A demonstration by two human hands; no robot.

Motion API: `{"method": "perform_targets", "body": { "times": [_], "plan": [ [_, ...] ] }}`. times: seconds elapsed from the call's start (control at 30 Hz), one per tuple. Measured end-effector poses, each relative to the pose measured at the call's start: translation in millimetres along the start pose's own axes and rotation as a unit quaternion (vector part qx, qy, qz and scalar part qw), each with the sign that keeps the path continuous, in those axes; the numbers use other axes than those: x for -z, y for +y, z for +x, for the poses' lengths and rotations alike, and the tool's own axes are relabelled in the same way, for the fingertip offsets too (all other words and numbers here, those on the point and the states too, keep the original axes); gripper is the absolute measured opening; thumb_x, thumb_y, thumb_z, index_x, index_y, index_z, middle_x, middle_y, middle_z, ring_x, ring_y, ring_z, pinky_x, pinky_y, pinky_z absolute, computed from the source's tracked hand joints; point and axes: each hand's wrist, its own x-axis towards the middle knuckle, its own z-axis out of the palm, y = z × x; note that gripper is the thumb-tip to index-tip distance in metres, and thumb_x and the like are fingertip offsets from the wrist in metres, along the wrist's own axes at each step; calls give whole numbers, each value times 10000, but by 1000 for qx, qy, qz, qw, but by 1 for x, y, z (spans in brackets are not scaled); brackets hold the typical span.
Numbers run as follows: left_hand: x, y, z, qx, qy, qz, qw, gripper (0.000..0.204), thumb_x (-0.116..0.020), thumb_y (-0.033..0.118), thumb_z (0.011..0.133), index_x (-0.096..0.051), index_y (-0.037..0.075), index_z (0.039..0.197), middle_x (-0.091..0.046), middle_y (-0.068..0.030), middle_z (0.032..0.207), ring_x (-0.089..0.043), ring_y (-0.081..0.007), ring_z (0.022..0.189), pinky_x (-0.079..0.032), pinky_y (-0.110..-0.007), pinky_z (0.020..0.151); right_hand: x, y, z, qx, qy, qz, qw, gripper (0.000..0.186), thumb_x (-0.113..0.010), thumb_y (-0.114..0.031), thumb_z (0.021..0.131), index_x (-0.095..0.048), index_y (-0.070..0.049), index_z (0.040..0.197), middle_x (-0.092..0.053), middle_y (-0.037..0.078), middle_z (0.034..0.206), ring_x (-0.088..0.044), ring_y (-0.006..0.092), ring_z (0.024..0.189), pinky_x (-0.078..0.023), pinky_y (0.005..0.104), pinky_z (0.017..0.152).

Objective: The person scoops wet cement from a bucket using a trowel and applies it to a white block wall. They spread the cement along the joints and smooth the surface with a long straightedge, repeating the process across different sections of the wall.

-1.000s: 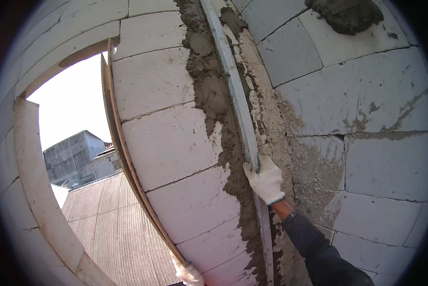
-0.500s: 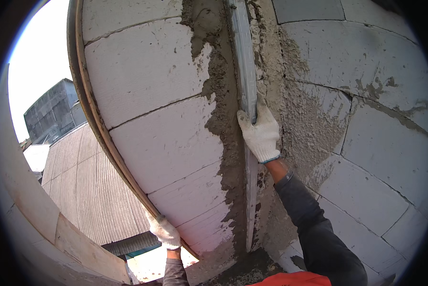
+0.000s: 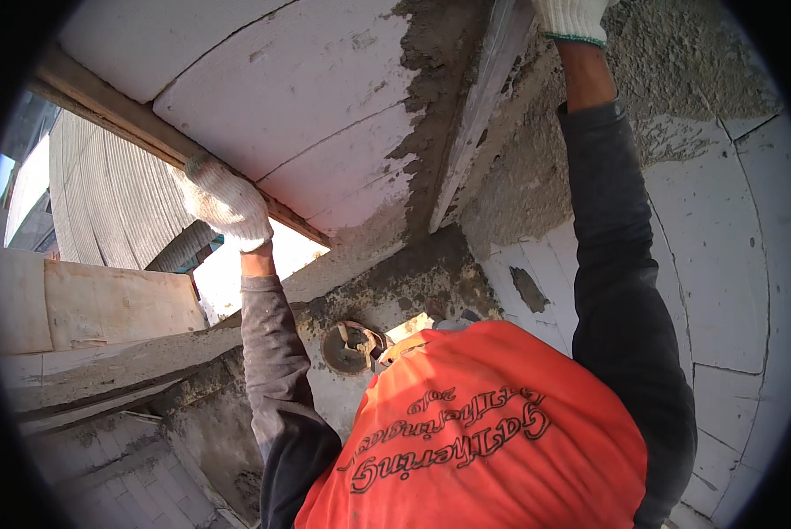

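Observation:
In a white knitted glove, my left hand point(image 3: 228, 204) is closed round the lower part of the long wooden board point(image 3: 118, 115) along the edge of the block wall. My right hand point(image 3: 574, 18), gloved too, is cut off by the upper edge of the picture, its fingertips out of sight. It lies against the metal straightedge point(image 3: 479, 110), in the same hold as in the earlier frame. The straightedge stands along a strip of wet grey mortar point(image 3: 431, 132) in the corner of the wall.
Pale blocks point(image 3: 298, 75) form the left wall; rough mortar point(image 3: 678, 66) covers part of the right one. Below lies a round bowl-like thing point(image 3: 347, 346) near my orange shirt point(image 3: 492, 423). Corrugated roofing point(image 3: 113, 189) shows outside, past a plywood panel point(image 3: 122, 304).
The view has tilted downward, bringing in the shirt and the floor. My right hand now sits at the top edge. Both hands appear to keep their places on the board and the straightedge.

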Motion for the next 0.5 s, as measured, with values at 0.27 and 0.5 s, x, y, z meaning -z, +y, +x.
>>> {"method": "perform_targets", "body": {
  "times": [0.27,0.5],
  "plan": [
    [-13,-22,-25,-68,-5,162,984,273,-641,119,941,-581,19,1188,-590,-147,1089,-598,-308,927,-513,-443,789,20,-14,42,-85,-89,-40,992,642,-714,-416,929,-609,77,1327,-709,269,1152,-687,415,1068,-519,424,966],
    [6,67,34,189,54,-164,967,547,-437,321,1073,-504,-82,1437,-695,-169,1069,-662,-249,941,-545,-368,850,17,-7,13,-4,-53,-47,997,733,-744,-319,901,-496,63,1476,-671,278,1238,-717,389,1053,-569,443,926]
  ]
}}
